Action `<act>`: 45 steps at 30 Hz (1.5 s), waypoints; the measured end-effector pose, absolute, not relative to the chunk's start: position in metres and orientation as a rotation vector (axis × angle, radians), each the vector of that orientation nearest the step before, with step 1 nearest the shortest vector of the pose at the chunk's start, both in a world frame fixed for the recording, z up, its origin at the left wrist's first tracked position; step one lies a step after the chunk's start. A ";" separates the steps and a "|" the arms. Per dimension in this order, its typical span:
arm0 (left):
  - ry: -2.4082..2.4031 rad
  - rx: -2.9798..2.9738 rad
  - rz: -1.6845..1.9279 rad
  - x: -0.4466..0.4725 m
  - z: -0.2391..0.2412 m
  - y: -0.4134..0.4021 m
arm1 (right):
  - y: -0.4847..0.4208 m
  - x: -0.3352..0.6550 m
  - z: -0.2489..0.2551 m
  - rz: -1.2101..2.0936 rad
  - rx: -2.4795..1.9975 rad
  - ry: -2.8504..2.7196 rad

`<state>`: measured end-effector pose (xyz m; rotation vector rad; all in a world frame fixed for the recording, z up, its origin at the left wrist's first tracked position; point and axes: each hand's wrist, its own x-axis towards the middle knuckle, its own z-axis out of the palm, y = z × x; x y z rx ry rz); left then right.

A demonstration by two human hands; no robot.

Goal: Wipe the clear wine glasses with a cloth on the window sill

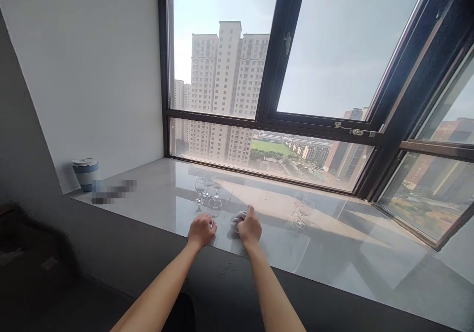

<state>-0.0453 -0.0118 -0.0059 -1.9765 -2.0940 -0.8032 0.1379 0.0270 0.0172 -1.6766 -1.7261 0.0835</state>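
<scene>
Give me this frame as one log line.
left hand: holding stemmed glass | right hand: holding pale cloth | windowsill: farther glasses beyond left hand, right-side glasses, lidded tub

This seems to be a room of a home, high up. It has a plain wall [92,75] and a broad, shiny window sill [153,194], and behind the large window [273,75] stand apartment towers [229,75], with a green field [273,147] below.

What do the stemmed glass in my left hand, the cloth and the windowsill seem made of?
The stemmed glass looks like clear, glossy glass, since the background shows through, though plastic is possible. The cloth looks like soft, matte fabric, given its folds; its fibre is unclear. The windowsill appears polished stone or tile: it shows reflections.
</scene>
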 end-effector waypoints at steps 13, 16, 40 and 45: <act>-2.069 -2.004 -0.800 -0.045 -0.006 -0.014 | 0.011 0.086 0.111 0.111 -1.104 -2.255; -2.048 -1.998 -0.833 -0.045 -0.008 -0.013 | 0.009 0.085 0.109 0.157 -1.077 -2.223; -2.000 -2.050 -0.825 -0.045 -0.009 -0.013 | 0.020 0.070 0.088 -0.252 -1.000 -2.044; -2.024 -2.009 -0.812 -0.045 -0.010 -0.012 | 0.014 0.069 0.091 -0.272 -0.987 -2.182</act>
